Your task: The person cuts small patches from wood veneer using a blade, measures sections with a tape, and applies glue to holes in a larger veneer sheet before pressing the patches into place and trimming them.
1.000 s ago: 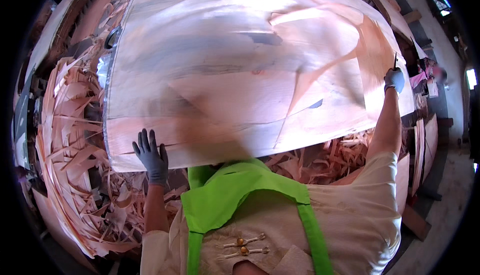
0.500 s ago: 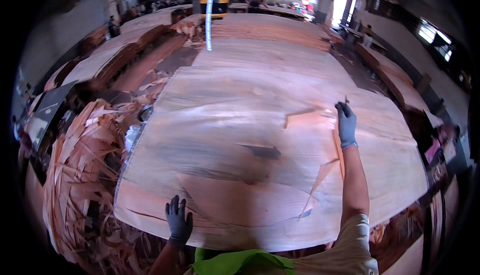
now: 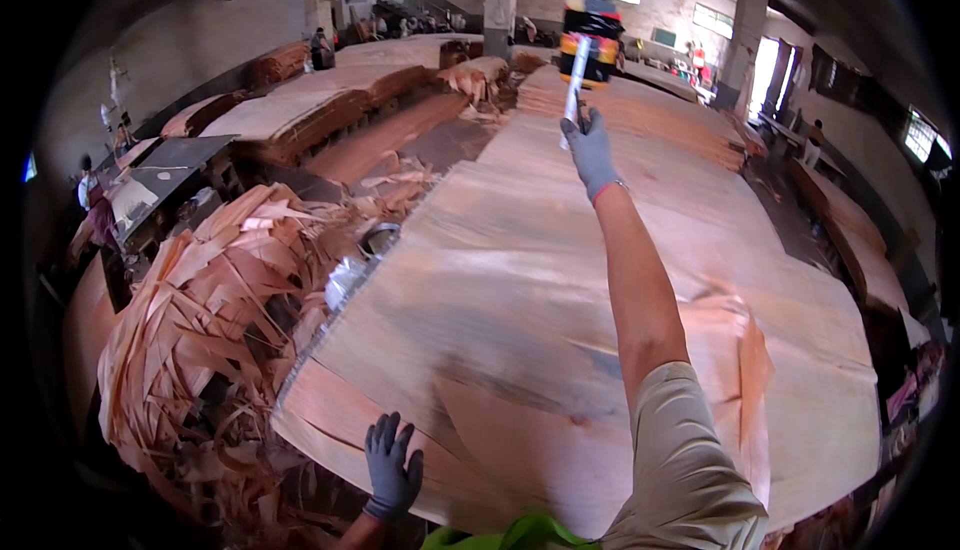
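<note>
A broad stack of thin wood veneer sheets lies before me, pale and grey-streaked on top. My right hand, in a grey glove, is stretched far over it. Its fingers are closed on the lower end of a white tape strip. That strip hangs in front of a black, yellow and red bundle. A small dark thing shows by the fingertips, too small to make out. My left hand, also gloved, rests with fingers spread near the stack's front left edge. Torn veneer pieces lie loose on the top, right of my arm.
A big heap of veneer scraps sits on the left, with clear plastic beside the stack. More veneer stacks stand behind at left, and another along the right. Other people are in the distance.
My right hand has moved left and away from me, from the torn veneer to the white tape strip. The view has turned left. My left hand stays spread near the front edge.
</note>
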The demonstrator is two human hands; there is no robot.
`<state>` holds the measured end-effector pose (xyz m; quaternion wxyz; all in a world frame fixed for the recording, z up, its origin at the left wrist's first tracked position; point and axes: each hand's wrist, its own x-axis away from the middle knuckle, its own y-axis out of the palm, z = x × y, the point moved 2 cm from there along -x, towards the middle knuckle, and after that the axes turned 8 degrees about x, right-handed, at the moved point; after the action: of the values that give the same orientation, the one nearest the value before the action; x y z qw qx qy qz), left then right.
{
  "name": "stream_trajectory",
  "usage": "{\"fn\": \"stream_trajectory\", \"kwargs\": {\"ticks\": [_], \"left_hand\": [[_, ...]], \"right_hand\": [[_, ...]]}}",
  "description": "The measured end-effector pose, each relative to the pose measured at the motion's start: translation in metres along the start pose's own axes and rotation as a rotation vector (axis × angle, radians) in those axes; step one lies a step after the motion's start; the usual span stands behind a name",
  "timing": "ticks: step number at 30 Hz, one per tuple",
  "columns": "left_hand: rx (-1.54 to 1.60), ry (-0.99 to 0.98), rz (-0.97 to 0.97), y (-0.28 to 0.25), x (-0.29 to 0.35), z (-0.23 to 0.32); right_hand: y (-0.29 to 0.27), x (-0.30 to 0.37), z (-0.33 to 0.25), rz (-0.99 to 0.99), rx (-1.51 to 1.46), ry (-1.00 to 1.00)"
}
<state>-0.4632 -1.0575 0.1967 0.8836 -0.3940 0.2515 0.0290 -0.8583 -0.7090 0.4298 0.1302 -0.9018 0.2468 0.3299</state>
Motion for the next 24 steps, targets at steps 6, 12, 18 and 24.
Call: {"fn": "stream_trajectory", "kwargs": {"ticks": [6,12,18,24], "left_hand": [[0.041,0.015,0.017,-0.018,-0.019,-0.044],[0.135,0.227,0.027,-0.025,-0.152,-0.053],[1.078,0.083,-0.34,0.0,-0.329,0.056],[1.13,0.226,-0.631,-0.062,-0.302,0.156]], "right_hand": [[0.019,-0.021,-0.007,0.026,-0.004,0.114],[0.026,0.097,-0.035,-0.143,-0.177,0.325],[0.0,0.263,-0.083,-0.411,-0.308,0.624],[-0.082,0.377,-0.101,-0.505,-0.298,0.87]]}}
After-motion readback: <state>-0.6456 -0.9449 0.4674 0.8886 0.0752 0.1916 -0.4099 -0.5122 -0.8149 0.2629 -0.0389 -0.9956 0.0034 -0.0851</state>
